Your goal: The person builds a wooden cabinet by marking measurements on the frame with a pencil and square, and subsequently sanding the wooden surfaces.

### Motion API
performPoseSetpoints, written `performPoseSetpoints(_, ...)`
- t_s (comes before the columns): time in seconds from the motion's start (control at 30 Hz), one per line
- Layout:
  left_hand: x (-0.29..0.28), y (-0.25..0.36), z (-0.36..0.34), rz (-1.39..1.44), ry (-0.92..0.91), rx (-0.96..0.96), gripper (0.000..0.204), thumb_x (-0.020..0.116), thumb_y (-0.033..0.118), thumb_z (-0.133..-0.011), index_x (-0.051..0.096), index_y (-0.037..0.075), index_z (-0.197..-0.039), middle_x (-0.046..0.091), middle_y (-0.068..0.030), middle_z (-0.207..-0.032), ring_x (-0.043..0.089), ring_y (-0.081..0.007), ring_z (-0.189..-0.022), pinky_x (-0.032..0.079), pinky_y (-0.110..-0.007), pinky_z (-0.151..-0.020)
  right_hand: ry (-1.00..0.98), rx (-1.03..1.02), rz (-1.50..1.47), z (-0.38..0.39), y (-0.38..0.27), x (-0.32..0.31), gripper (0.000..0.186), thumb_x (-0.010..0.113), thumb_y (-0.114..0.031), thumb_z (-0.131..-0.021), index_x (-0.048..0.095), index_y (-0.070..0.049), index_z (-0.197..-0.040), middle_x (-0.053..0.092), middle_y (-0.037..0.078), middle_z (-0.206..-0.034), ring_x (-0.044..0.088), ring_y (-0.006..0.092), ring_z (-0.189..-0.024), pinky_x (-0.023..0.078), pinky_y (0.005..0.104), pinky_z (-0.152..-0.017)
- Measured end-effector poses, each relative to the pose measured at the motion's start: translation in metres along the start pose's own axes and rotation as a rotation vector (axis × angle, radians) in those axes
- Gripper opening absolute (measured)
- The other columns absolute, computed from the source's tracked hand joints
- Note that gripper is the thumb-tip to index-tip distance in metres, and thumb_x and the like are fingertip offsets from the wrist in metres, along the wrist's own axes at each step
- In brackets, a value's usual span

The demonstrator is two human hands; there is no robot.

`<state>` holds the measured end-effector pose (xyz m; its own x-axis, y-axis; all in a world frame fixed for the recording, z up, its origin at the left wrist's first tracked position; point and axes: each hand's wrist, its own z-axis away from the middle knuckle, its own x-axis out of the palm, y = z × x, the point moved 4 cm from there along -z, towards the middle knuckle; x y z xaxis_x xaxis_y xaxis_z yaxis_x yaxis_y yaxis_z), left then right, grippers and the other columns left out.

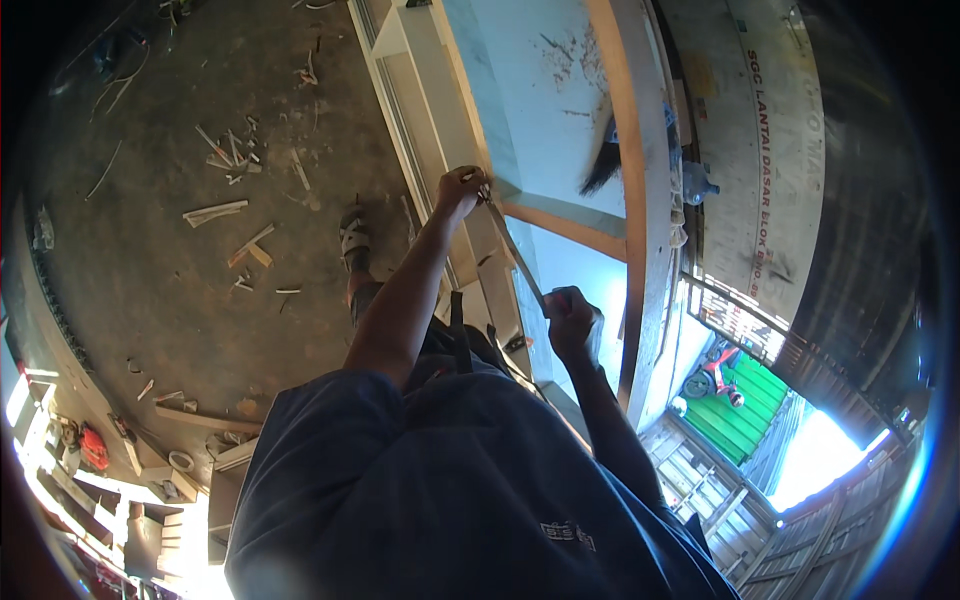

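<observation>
My left hand (462, 188) is closed on the upper end of a long, thin strip (516, 250), beside a pale wooden frame (445, 120) with narrow compartments. My right hand (572, 320) grips the lower end of this strip, which slants across the edge of a light blue panel (535, 80) bordered by wood. What the strip is made of is too small to tell. A dark bristled brush (600, 165) lies on the blue panel, beyond my hands.
My sandalled foot (355, 235) is on the concrete floor (160, 280), among scattered wood offcuts (215, 210). A water bottle (698, 185) and printed board (745, 150) are at the right. A red vehicle (712, 385) stands by green sheeting (750, 410). More clutter (90, 450) lies lower left.
</observation>
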<state>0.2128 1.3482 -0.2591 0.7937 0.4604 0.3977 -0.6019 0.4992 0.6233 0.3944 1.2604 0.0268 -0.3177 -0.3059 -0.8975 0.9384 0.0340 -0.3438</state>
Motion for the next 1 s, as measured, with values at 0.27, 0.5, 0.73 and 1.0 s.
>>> performPoseSetpoints(0.27,-0.022,-0.018,0.009,0.008,0.05,-0.128,0.033,0.065,0.017,-0.1,0.066,-0.003,-0.126,0.069,-0.0073,-0.083,0.069,-0.0153,-0.067,0.06,-0.03,-0.061,-0.013,-0.102,0.003,0.007,0.016,0.029,0.009,0.073,-0.013,-0.089,0.066,-0.006,-0.089,0.071,0.016,-0.075,0.071,0.0358,-0.069,0.055,0.0425,-0.061)
performPoseSetpoints(0.5,0.002,-0.047,0.046,0.069,0.075,-0.114,0.032,0.066,0.018,-0.1,0.066,-0.004,-0.123,0.071,-0.0081,-0.086,0.07,-0.0152,-0.07,0.06,-0.028,-0.064,0.053,-0.05,0.067,0.045,0.046,0.037,0.01,0.072,-0.017,-0.09,0.068,-0.008,-0.088,0.071,0.013,-0.075,0.07,0.0338,-0.067,0.054,0.0426,-0.06)
performPoseSetpoints(0.73,0.019,-0.059,0.061,0.046,-0.06,-0.12,0.036,0.066,0.015,-0.099,0.063,-0.004,-0.13,0.072,-0.0102,-0.088,0.071,-0.0172,-0.074,0.061,-0.029,-0.07,0.069,0.061,-0.065,0.083,0.085,0.017,0.008,0.074,-0.017,-0.09,0.07,-0.009,-0.092,0.073,0.011,-0.077,0.073,0.0298,-0.07,0.055,0.0386,-0.062)
performPoseSetpoints(1.0,-0.012,-0.114,0.061,0.038,0.056,-0.171,0.04,0.071,0.014,-0.095,0.064,-0.001,-0.131,0.072,-0.0144,-0.09,0.072,-0.0172,-0.075,0.06,-0.029,-0.064,-0.017,-0.004,0.037,0.083,0.103,0.053,0.01,0.07,-0.019,-0.093,0.071,-0.009,-0.091,0.073,0.015,-0.079,0.072,0.0347,-0.071,0.056,0.0417,-0.063)
